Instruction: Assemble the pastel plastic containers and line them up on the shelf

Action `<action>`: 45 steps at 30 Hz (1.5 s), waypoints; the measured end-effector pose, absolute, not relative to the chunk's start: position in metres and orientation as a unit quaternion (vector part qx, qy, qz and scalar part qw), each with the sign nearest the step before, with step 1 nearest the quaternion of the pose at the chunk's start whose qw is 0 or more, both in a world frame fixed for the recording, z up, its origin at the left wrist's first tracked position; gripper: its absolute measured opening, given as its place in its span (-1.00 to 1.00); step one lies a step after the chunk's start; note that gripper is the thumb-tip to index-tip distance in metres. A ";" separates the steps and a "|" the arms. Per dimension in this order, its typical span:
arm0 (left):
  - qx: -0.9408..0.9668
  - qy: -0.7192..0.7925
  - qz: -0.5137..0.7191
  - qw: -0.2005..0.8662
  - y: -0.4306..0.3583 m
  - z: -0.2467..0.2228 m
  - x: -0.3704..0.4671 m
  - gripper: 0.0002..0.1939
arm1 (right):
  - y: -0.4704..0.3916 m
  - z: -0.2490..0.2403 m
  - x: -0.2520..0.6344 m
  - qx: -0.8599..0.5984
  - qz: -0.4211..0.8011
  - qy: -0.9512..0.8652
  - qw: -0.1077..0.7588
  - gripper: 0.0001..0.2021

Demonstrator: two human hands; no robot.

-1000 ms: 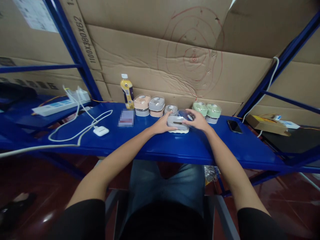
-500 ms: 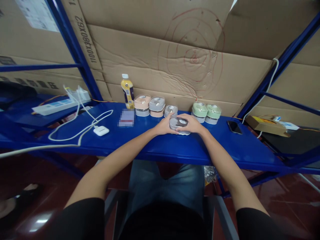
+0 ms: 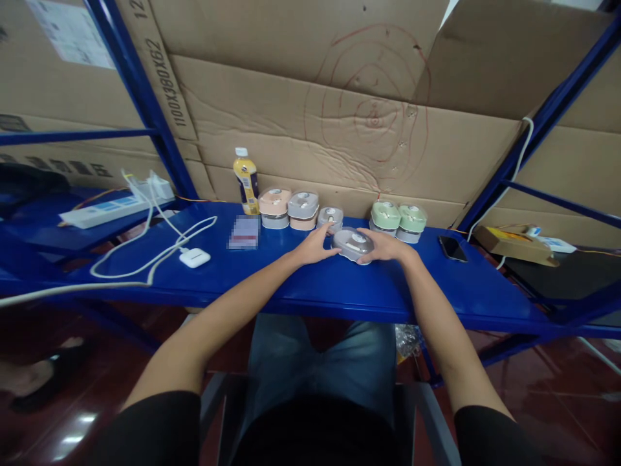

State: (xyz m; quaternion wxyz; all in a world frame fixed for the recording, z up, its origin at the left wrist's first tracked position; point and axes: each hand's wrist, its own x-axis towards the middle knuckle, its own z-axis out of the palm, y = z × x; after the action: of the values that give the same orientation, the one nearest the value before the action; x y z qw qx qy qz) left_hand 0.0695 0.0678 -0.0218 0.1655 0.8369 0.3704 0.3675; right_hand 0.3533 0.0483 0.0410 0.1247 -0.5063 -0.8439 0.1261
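A grey oval container with a clear lid (image 3: 353, 244) sits on the blue table in front of me. My right hand (image 3: 385, 246) holds its right side, thumb at the front and fingers behind. At the left of it is my left hand (image 3: 314, 246), thumb and fingers spread apart, the thumb tip close to the container's edge; I cannot tell whether it touches. Just behind my left fingers stands a smaller-looking grey container (image 3: 330, 218), partly hidden.
Behind are stacked pink-and-grey containers (image 3: 275, 206), grey-and-pink ones (image 3: 303, 208) and green-topped stacks (image 3: 385, 215). Also on the table (image 3: 310, 285) are a yellow drink bottle (image 3: 247, 184), a white earbud case (image 3: 195, 257) with cable, and a phone (image 3: 453, 248). Cardboard (image 3: 272, 116) lines the back.
My left hand has loosened from the grey container and drawn back to the left. The container has shifted slightly right and turned, with my right hand still on it.
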 end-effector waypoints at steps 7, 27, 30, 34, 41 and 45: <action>0.845 0.409 0.343 -0.028 0.079 0.004 0.082 -0.38 | 0.039 0.050 0.353 -0.645 0.034 -0.759 0.077 -0.12; 0.739 0.614 0.271 -0.052 0.046 -0.004 0.098 -0.38 | 0.049 0.027 0.321 -0.524 -0.013 -0.840 0.139 -0.68; 0.765 0.588 0.263 -0.026 0.040 -0.002 0.088 -0.36 | 0.050 0.028 0.327 -0.514 -0.001 -0.837 0.189 -0.66; 0.867 0.404 0.280 0.077 0.037 -0.004 0.070 -0.18 | 0.052 0.026 0.331 -0.410 0.045 -0.869 0.275 -0.24; 0.849 0.337 0.324 0.246 0.049 -0.015 0.066 0.25 | 0.045 0.018 0.312 -0.376 0.094 -0.896 0.219 -0.01; 0.848 0.342 0.335 0.229 0.053 -0.014 0.060 0.28 | 0.040 0.027 0.318 -0.432 0.107 -0.859 0.252 -0.15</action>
State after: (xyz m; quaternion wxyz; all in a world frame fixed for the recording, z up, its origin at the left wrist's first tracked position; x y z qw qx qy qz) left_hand 0.0597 0.0525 -0.0138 0.2287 0.8477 0.3420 0.3349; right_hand 0.3182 0.0403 0.0271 0.2523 -0.4325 -0.8589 0.1073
